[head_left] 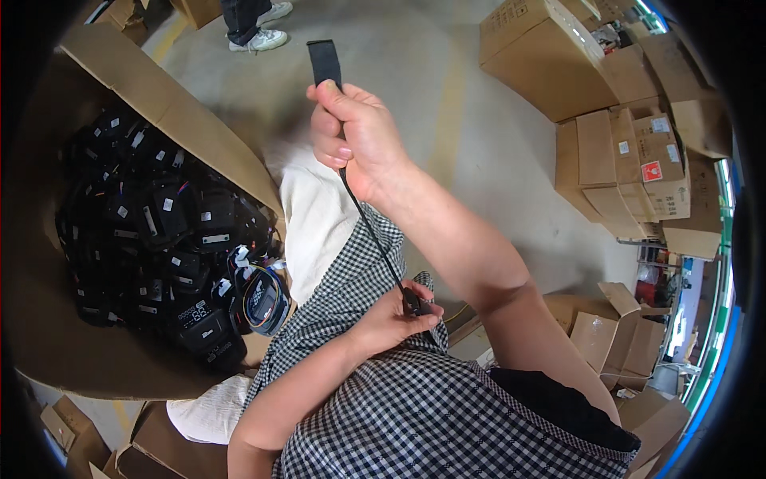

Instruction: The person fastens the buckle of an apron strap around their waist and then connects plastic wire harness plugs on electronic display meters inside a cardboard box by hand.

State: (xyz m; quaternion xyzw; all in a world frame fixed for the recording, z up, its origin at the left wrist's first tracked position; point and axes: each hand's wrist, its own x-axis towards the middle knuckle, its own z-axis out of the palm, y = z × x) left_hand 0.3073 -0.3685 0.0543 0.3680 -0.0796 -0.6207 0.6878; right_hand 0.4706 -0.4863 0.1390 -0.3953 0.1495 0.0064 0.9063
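Note:
My right hand is raised in front of me, fingers closed around a black cable. A flat black strip with a squared end sticks up past its thumb. From this fist the cable runs down, fairly straight, to my left hand near my lap. There the fingers are closed on a small black piece on the cable; its kind is partly hidden by the fingers. Left of my hands stands a large open carton, filled with black electronic units with small white labels.
A coil of coloured wires lies at the carton's near right corner. Pale cloth and a checked garment cover my lap. Stacked cardboard boxes stand at the right. Another person's shoes are on the floor at the far side.

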